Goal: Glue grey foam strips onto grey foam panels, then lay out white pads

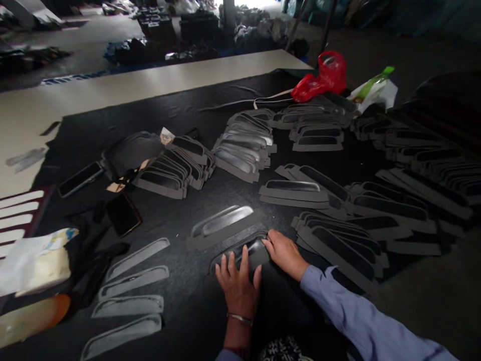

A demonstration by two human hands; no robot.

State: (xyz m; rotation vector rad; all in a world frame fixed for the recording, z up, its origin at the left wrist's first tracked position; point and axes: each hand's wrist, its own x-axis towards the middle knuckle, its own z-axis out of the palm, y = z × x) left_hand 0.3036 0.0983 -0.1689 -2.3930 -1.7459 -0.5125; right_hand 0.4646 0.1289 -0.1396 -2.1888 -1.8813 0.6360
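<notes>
A dark grey panel (259,251) with a rounded, glossy black inset lies flat in front of me. My left hand (240,288) rests on it, fingers spread and stretched out, hiding part of its surface. At the panel's upper right end, my right hand (286,253) has its thumb and fingers closed on the edge. Just beyond lie overlapping panels (225,223) of the same shape. To the left, several pale grey curved pieces (131,286) are laid out in a column. Fanned panels (338,245) lie to the right of my right hand.
More fanned panels (240,145) cover the table's far half. A phone (123,214), another phone-like device (80,179), a white package (41,263) and an orange-ended bottle-like object (35,318) lie left. A red plastic bag (323,80) sits at the back.
</notes>
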